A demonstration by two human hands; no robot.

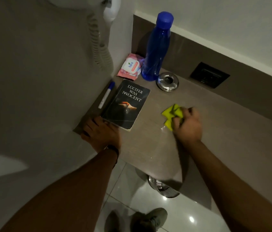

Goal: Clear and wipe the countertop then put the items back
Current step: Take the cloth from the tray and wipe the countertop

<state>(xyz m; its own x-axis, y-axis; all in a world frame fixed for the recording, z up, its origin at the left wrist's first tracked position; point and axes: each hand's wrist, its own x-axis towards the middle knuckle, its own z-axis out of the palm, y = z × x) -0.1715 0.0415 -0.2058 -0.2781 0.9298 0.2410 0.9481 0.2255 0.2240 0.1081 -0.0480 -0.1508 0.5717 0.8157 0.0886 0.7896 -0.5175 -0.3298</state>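
A black paperback book (126,104) lies on the brown countertop (207,118) near its left end. My left hand (101,131) rests flat at the book's near corner, fingers spread, touching its edge. To the right, my right hand (188,126) is closed on a crumpled yellow cloth (172,114) pressed against the counter. A white pen with a blue cap (106,95) lies along the left wall. A pink wipes pack (130,66) and a tall blue bottle (156,47) stand in the back corner.
A round metal ashtray-like dish (167,81) sits behind the book. A dark socket plate (209,75) is set in the backsplash. A white hair dryer with coiled cord (101,47) hangs on the left wall. A wire bin (163,187) stands on the tiled floor below.
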